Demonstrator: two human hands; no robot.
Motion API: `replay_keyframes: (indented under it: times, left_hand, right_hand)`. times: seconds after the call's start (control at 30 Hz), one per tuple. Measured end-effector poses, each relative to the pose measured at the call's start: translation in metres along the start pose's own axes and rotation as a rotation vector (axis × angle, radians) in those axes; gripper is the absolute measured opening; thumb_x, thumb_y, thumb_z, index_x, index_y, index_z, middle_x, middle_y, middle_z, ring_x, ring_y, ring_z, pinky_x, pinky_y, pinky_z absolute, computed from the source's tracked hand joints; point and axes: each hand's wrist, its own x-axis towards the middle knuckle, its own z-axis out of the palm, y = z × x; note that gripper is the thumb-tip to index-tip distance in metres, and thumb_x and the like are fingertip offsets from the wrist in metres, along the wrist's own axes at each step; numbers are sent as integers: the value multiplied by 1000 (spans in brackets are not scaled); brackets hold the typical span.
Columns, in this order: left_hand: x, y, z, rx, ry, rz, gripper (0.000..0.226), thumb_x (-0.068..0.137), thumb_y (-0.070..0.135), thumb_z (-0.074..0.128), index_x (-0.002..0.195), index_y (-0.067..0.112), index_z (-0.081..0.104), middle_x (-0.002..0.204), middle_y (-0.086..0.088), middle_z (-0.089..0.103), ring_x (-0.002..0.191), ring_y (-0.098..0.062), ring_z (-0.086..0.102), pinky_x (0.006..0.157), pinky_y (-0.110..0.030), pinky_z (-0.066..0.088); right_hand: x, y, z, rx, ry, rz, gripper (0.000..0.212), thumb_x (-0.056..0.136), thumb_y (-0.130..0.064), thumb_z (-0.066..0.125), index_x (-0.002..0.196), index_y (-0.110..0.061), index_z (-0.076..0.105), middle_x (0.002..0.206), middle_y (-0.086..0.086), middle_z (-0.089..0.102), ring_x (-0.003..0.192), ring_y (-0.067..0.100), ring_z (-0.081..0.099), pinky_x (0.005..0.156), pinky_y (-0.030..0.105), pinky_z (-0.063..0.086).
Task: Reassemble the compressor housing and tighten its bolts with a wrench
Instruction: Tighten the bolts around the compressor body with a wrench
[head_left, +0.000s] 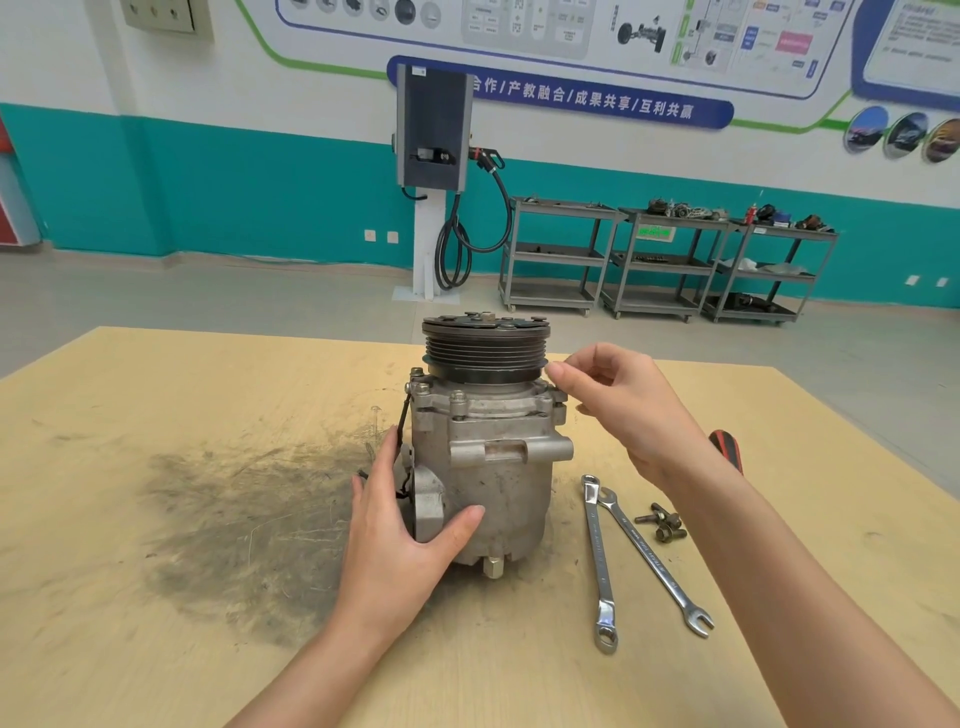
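Wall banner (597, 98) — "合作/产教融合/成果共享/互利共赢".

Dull cast metal on scuffed wood

The grey, matt cast-metal compressor (493, 467) stood on a scratched, smudged pale wooden tabletop (156, 415) beside two glossy chrome wrenches (602, 566).

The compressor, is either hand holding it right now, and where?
The left hand holds the compressor by its lower left side, thumb across the front. The right hand is up by the pulley; whether it pinches anything cannot be told.

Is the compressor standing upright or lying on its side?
Upright: the compressor stands on the table with its pulley on top, steadied by the left hand.
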Motion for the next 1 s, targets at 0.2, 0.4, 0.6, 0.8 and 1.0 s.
replay_keyframes:
  times: [0.2,0.4,0.6,0.8,1.0]
  left_hand:
    - [-1,0,0,7,9,-5,117,53,73,65,154,38,16,158,16,28,151,-21,15,119,-53,23]
    - [-1,1,0,1,8,-7,117,53,73,65,154,39,15,158,18,27,151,-20,14,120,-52,22]
    - [-1,1,0,2,7,-8,116,54,72,66,154,39,15,158,18,27,151,-20,14,119,-52,22]
    - [-1,0,0,-3,14,-8,115,61,71,74,154,40,15,158,17,28,151,-21,15,119,-54,23]
    - [0,-2,0,1,11,-6,115,56,69,68,154,39,16,158,16,28,151,-21,15,119,-54,23]
  right_hand:
    - [-4,7,-2,110,12,2,7,93,-21,63,91,-23,70,94,-6,71,91,6,62,75,23,48]
    - [-3,8,8,152,57,-14,11,86,-23,71,85,-16,63,80,-5,68,72,0,61,65,16,46]
    - [-6,12,5,171,-1,25,11,94,-27,60,93,-22,70,90,-9,73,90,4,64,74,23,47]
    - [-6,11,7,145,47,-8,12,92,-25,64,85,-18,70,87,-6,73,80,0,63,75,23,47]
    - [-6,13,12,135,116,-64,12,88,-22,69,82,-14,64,85,-4,69,80,4,59,76,23,44]
